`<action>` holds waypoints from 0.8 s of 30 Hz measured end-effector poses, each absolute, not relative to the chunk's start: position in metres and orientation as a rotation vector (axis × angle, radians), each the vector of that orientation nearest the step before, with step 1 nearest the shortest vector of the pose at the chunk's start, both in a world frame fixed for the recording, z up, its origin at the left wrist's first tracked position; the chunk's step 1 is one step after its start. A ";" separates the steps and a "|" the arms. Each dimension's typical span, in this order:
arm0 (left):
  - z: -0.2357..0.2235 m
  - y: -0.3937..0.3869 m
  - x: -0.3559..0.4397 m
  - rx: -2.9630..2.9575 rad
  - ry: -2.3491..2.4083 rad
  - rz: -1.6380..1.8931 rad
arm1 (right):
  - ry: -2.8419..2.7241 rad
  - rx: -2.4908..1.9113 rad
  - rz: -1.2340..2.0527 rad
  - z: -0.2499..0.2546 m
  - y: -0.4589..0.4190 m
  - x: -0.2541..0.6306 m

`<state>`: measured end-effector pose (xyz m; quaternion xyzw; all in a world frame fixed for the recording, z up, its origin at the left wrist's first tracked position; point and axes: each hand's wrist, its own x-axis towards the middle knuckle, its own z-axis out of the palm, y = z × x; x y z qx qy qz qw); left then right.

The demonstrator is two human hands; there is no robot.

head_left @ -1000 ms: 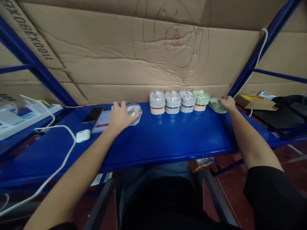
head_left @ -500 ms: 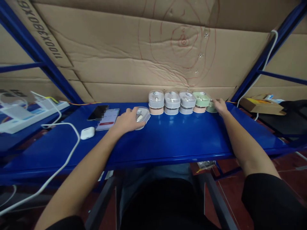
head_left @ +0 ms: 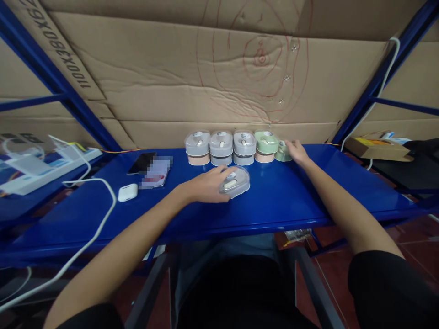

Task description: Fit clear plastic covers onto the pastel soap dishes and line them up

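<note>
My left hand [head_left: 210,184] lies over a clear grey earbud case [head_left: 237,183] near the middle of the blue shelf [head_left: 274,201], fingers curled on its left side. My right hand [head_left: 297,151] rests on a pale green case [head_left: 282,152] at the right end of a row of stacked cases [head_left: 232,147] along the cardboard back wall. The row holds grey lids on peach and grey bases, plus one green lid [head_left: 266,141].
A black phone [head_left: 141,162], a blurred card [head_left: 156,172] and a white earbud box [head_left: 127,192] lie at the left. A white cable [head_left: 91,237] loops over the shelf edge. Cardboard wall [head_left: 206,68] behind. A brown box [head_left: 377,149] sits at the right.
My left hand has slid the clear grey case rightwards, from beside the phone towards the shelf's middle. My right hand has pushed the green case left against the row.
</note>
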<state>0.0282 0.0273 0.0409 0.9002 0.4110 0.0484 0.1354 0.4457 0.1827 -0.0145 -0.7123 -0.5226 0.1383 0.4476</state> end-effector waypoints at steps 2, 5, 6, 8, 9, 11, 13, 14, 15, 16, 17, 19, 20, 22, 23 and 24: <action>0.040 0.036 0.033 2.600 1.069 0.180 | -1.270 -1.766 0.284 -0.010 0.175 0.441; 0.031 0.046 0.036 2.553 0.903 0.295 | -1.287 -1.625 0.015 0.003 0.153 0.425; 0.027 0.047 0.036 2.527 0.885 0.347 | -1.331 -1.516 -0.091 0.008 0.142 0.415; 0.016 0.049 0.037 2.461 0.910 0.455 | -1.509 -1.258 -0.169 0.017 0.117 0.388; 0.010 0.049 0.036 2.425 0.933 0.510 | -1.662 -1.145 -0.123 0.021 0.104 0.371; 0.001 0.050 0.036 2.356 0.938 0.602 | -2.031 -0.928 0.020 0.024 0.077 0.337; -0.005 0.052 0.035 2.305 0.866 0.673 | -2.322 -0.818 0.150 0.022 0.055 0.309; -0.006 0.053 0.035 2.286 0.817 0.696 | -2.424 -0.816 0.211 0.019 0.047 0.299; -0.008 0.055 0.035 2.269 0.774 0.710 | -2.492 -0.834 0.259 0.016 0.041 0.292; -0.008 0.056 0.035 2.250 0.743 0.713 | -2.528 -0.863 0.299 0.014 0.037 0.288; -0.009 0.057 0.035 2.231 0.727 0.709 | -2.538 -0.887 0.331 0.011 0.036 0.286; -0.010 0.057 0.035 2.203 0.720 0.690 | -2.520 -0.900 0.376 0.010 0.037 0.290; -0.010 0.057 0.035 2.197 0.717 0.688 | -2.507 -0.890 0.397 0.011 0.039 0.294; -0.010 0.057 0.035 2.205 0.714 0.701 | -2.470 -0.880 0.432 0.015 0.045 0.305; -0.009 0.057 0.034 2.220 0.726 0.714 | -2.447 -0.888 0.443 0.019 0.048 0.311; -0.008 0.056 0.032 2.244 0.749 0.720 | -2.423 -0.905 0.447 0.022 0.051 0.318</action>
